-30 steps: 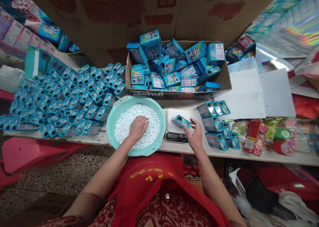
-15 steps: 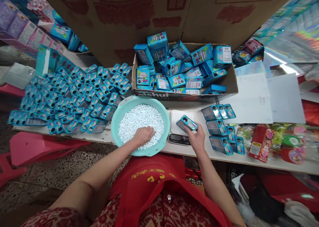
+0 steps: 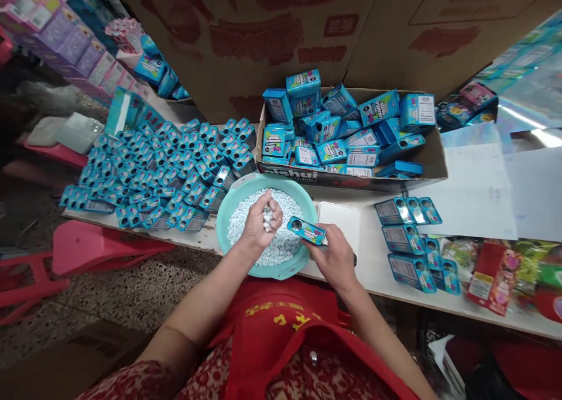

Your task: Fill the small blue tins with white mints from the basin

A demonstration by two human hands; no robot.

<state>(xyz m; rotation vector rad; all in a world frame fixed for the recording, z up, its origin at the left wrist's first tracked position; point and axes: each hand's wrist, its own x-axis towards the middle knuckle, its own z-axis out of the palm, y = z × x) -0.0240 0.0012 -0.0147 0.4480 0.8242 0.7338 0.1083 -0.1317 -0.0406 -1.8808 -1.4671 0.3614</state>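
Above the teal basin [image 3: 222,221] of small white candies [image 3: 285,212], my left hand [image 3: 262,221] is turned up, its fingers curled round some of the candies. My right hand [image 3: 333,253] grips a blue tin [image 3: 307,230] by its right end. The tin's round opening faces up at its left end, over the basin's right side and close to my left hand. Partly behind my right hand lies a white scale [image 3: 346,218]; its display is mostly hidden.
Many blue tins [image 3: 162,171] stand at the left. An open carton [image 3: 351,180] of blue tins sits behind the basin. Several tins [image 3: 404,239] stand right of the scale, near white sheets [image 3: 474,183] and candy bags [image 3: 496,271]. A pink stool [image 3: 88,248] is lower left.
My left hand has risen out of the candies with some in its grasp. My right hand has carried the tin left, from over the scale to the basin. The view has shifted.
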